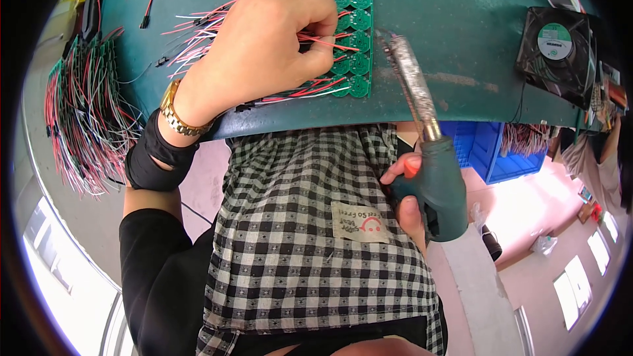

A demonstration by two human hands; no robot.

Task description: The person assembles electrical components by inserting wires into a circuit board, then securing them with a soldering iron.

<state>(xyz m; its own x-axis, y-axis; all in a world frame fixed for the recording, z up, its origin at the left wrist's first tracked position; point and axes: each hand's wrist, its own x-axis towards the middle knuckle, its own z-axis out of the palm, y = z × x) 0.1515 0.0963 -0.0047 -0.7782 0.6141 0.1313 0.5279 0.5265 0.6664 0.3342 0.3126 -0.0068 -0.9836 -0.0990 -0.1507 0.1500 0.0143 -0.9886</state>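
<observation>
Printing is borne by a round green-and-white label (554,41) on the black fan (529,56) at the right of the green table (448,0) – words and a mark too small to be made out with certainty. A pale patch (360,222) is worn on the black-and-white checked apron (283,250); a few short words in dark lettering are carried on it, beside a smiling face drawn in red.

The green circuit board (361,64), made up of round sections in rows, is laid flat on the table near its front edge. It is partly covered by the left hand (283,36), whose fingers are curled over its left side, with the right-hand columns left visible beyond the fingertips. Red, white and black wires (198,38) are spread under and around that hand; the thumb and forefinger are bent toward each other, but whether a wire is pinched between them cannot be told.

The dark green handle of a soldering gun (445,191) is gripped firmly in the right hand (410,213), a finger being set at its orange-red trigger (413,166). Its silvery barrel (414,79) is pointed up over the table, the tip held near the board's right edge
</observation>
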